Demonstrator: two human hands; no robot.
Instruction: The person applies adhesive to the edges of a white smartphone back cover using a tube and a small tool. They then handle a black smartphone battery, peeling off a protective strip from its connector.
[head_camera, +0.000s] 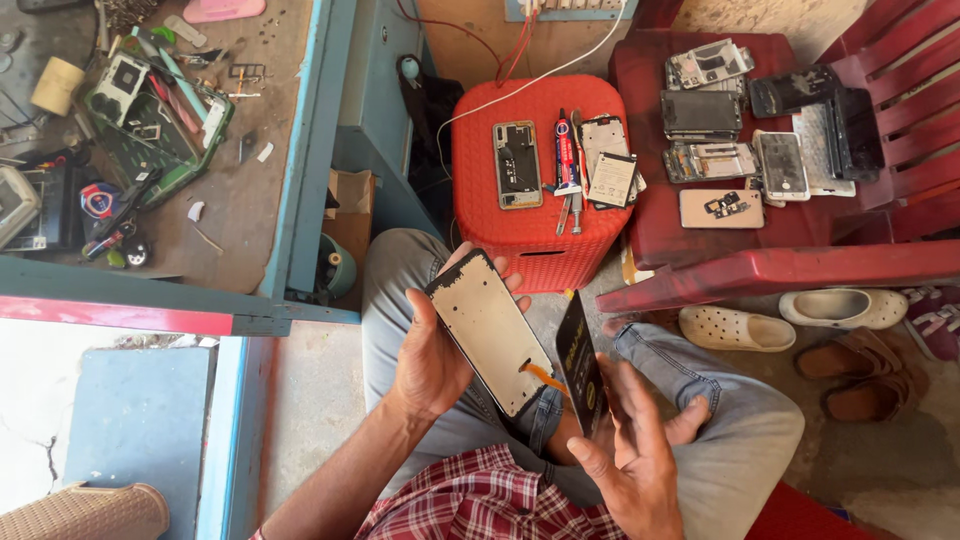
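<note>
My left hand (432, 355) holds a phone screen panel (490, 330) by its edges, pale inner side up, with an orange flex strip (545, 377) at its lower end. Beside it, my right hand (630, 450) has its fingers spread and touches a black phone part (579, 365) that stands on edge against my lap. Both hands are above my knees in grey trousers.
A red plastic stool (535, 240) ahead carries a phone frame (517, 165), a glue tube (566, 155) and tweezers. A red chair (760, 265) at right bears several dismantled phones. A blue-edged workbench (240, 200) with tools is at left. Sandals (790, 320) lie on the floor.
</note>
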